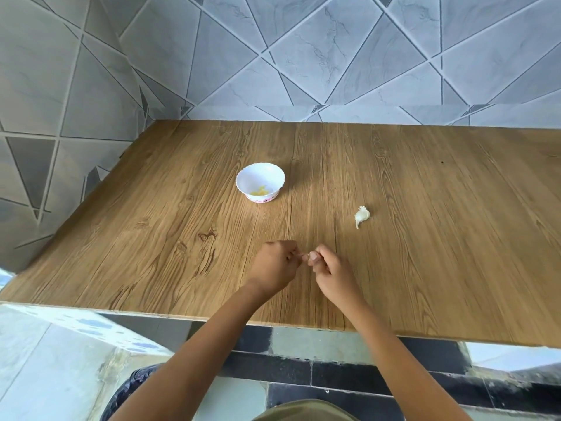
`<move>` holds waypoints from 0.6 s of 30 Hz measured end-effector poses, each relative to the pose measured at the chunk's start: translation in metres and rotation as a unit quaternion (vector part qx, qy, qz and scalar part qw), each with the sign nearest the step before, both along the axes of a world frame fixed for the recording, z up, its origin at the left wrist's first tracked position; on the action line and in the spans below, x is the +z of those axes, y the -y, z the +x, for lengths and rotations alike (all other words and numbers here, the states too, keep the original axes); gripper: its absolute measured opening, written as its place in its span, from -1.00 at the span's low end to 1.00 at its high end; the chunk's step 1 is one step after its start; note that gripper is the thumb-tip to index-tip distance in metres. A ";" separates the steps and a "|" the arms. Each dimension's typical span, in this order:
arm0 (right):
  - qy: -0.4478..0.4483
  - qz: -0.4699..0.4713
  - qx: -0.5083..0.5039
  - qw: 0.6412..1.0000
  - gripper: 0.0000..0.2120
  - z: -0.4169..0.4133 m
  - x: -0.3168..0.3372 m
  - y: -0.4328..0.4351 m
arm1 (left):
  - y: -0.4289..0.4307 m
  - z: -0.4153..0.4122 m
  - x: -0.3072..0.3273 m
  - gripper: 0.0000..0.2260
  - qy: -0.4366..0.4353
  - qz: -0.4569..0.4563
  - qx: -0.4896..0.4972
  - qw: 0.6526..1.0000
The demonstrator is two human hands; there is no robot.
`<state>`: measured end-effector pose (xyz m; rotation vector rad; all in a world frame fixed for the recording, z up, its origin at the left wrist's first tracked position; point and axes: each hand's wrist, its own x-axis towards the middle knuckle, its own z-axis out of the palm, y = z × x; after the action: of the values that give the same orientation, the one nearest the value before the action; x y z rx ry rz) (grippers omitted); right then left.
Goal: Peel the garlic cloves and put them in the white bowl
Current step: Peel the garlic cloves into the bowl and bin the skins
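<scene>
Small pale garlic clove (304, 257) sits between the two hands, low over the front-middle of the table, mostly hidden by fingers (too small to tell how much skin is on it). Left hand (277, 265) has its fingers curled in, fingertips pinching the clove from the left. Right hand (329, 268) is also curled, thumb and fingers pinching the same clove from the right. The hands touch at the fingertips, and both forearms reach in from the near edge.

White scalloped-rim plastic bowl (258, 176) stands upright farther back and slightly left of the hands, well apart from them. A few yellowish peeled cloves (260, 191) lie in its bottom.

Whitish garlic piece with a papery tail (362, 215) lies on the table to the right of the bowl, beyond the right hand, touching neither.

Everything rests on a brown wood-grain table (425, 238). A grey tiled wall with diagonal lines (334, 56) runs behind it and along the left.
</scene>
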<state>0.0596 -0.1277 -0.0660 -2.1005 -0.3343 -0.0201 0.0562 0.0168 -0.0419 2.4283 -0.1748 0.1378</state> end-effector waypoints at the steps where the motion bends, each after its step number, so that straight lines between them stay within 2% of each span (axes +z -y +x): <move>1: -0.066 0.024 -0.018 0.997 -0.73 -0.001 0.005 -0.002 | 0.001 0.000 -0.001 -0.82 0.054 0.039 -0.009 0.998; 4: -0.221 0.132 -0.069 0.964 -0.72 -0.002 0.018 -0.008 | 0.003 -0.003 -0.001 -0.75 0.195 0.146 -0.030 0.970; 6: -0.291 0.210 -0.077 0.930 -0.72 -0.003 0.025 -0.008 | 0.003 -0.005 -0.002 -0.71 0.242 0.193 -0.036 0.950; 8: -0.319 0.238 -0.083 0.914 -0.71 -0.003 0.030 -0.007 | 0.001 -0.005 -0.005 -0.72 0.268 0.209 -0.035 0.940; 12: -0.316 0.236 -0.117 0.912 -0.72 -0.003 0.030 -0.009 | 0.000 -0.008 -0.013 -0.75 0.302 0.233 -0.050 0.923; 15: -0.284 0.220 -0.126 0.925 -0.74 -0.005 0.027 -0.010 | -0.001 -0.007 -0.019 -0.75 0.266 0.174 -0.031 0.948; 18: -0.215 0.180 -0.118 0.953 -0.83 -0.005 0.022 -0.007 | -0.001 -0.005 -0.014 -0.93 0.118 -0.035 0.044 0.991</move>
<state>0.0545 -0.1208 -0.0436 -1.7128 0.1751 0.2185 0.0512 0.0175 -0.0557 2.3456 -0.1669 0.4641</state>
